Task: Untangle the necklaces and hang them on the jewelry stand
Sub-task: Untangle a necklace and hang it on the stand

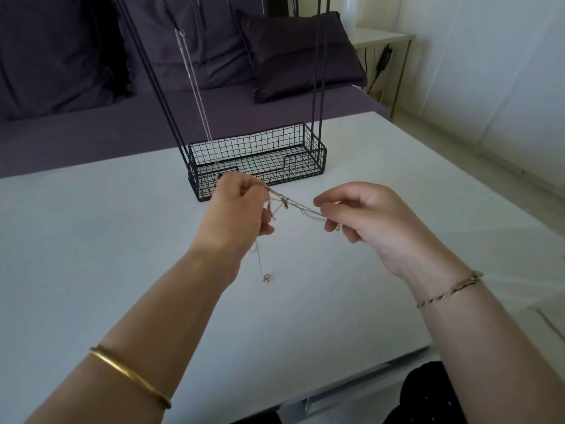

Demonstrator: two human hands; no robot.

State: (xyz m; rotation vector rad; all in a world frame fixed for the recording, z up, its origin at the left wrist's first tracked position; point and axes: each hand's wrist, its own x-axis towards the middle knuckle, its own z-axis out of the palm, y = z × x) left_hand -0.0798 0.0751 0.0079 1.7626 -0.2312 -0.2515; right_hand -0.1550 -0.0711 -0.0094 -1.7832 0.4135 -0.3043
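Necklaces (286, 203), thin chains knotted together, are held stretched between two hands above a white table (91, 240), which fills most of the view. Behind the table a purple bed (91, 133) is seen, with a dark cushion (299, 56) lying on it. At the far edge of the table the jewelry stand (250, 142) is placed: a black wire basket from which thin black rods rise out of the picture. One silver chain (195, 87) is already hung from the stand (its upper end is cut off by the frame) and falls toward the left end of the basket.

The left hand (241, 209) is held just in front of the basket, its fingers curled and pinched on one end of the tangle. The right hand (367, 215) is held near it, somewhat apart, with thumb and forefinger closed on the other end, where a short run of larger links (312, 215) is visible. The knot sits between the hands, nearer the left one. A loose strand hangs below the left hand and is ended by a small clasp (266, 277); whether the clasp touches the table cannot be told.

A plain gold bangle (128, 374) is worn on the left forearm, and a thinner twisted bracelet (449, 290) on the right wrist.
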